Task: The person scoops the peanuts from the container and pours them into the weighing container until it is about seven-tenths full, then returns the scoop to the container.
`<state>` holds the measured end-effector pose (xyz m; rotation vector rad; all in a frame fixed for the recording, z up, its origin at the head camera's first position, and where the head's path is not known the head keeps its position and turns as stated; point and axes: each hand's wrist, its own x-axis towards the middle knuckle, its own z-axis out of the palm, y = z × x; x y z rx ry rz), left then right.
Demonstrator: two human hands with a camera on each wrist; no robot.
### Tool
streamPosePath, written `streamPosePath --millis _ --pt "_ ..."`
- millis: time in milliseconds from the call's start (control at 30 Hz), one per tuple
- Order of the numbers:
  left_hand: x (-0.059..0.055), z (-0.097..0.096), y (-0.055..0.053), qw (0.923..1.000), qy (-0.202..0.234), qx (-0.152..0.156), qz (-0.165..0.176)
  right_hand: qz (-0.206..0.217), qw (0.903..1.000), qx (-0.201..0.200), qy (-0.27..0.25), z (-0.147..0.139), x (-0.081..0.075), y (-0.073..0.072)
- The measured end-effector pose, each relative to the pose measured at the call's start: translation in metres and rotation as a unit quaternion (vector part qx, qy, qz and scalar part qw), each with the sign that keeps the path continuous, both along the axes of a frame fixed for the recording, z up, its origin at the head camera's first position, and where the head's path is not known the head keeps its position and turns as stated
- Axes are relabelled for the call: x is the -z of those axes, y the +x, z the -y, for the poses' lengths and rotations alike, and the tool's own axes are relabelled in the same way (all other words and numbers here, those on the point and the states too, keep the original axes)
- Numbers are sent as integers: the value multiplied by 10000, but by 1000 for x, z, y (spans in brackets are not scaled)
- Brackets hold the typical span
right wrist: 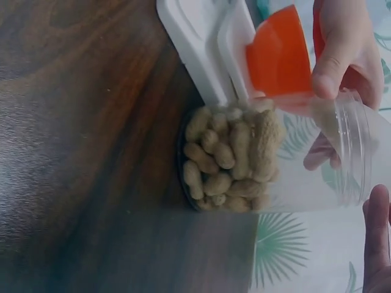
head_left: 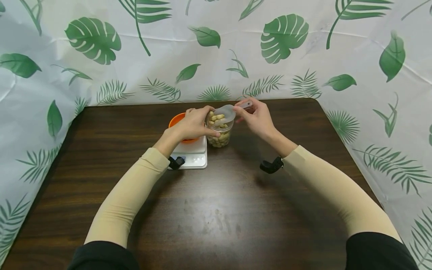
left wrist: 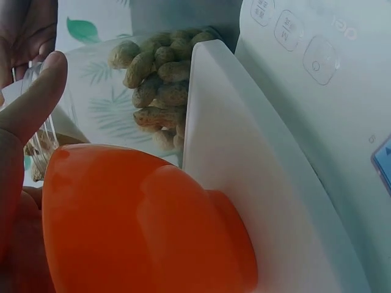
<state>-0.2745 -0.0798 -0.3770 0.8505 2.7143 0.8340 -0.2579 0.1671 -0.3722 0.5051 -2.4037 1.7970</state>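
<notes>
A clear jar (right wrist: 349, 177) stands upright, its lower part filled with peanuts (right wrist: 238, 159) in their shells. My left hand (head_left: 193, 125) grips the jar near its mouth, thumb on the near side and fingers on the far side. Between thumb and fingers my right hand (head_left: 259, 117) pinches the handle of a translucent white scoop (head_left: 227, 112). The scoop's bowl is tilted in the jar's mouth, and peanuts show there beside it. An orange bowl (left wrist: 140, 213) sits just left of the jar, partly behind my left hand. Its inside is mostly hidden.
Under the orange bowl is a white kitchen scale (head_left: 197, 161) with buttons and a small display (left wrist: 383, 162). Everything stands on a dark wooden table (head_left: 216, 210), near its far edge. A leaf-patterned white sheet (head_left: 236, 48) hangs behind and beside it.
</notes>
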Motion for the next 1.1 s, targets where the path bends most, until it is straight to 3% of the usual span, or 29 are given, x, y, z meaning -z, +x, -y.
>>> streamPosePath --millis 300,867,1100 --pt "-1 0 0 10000 -18 12 -66 16 9967 -10 -811 -3 7 6" --pt "-2 -2 1 9998 -169 13 -57 213 9850 46 -1710 -8 16 8" --pt "-4 -2 2 9998 -152 77 -109 226 9823 126 -1857 -8 21 9"
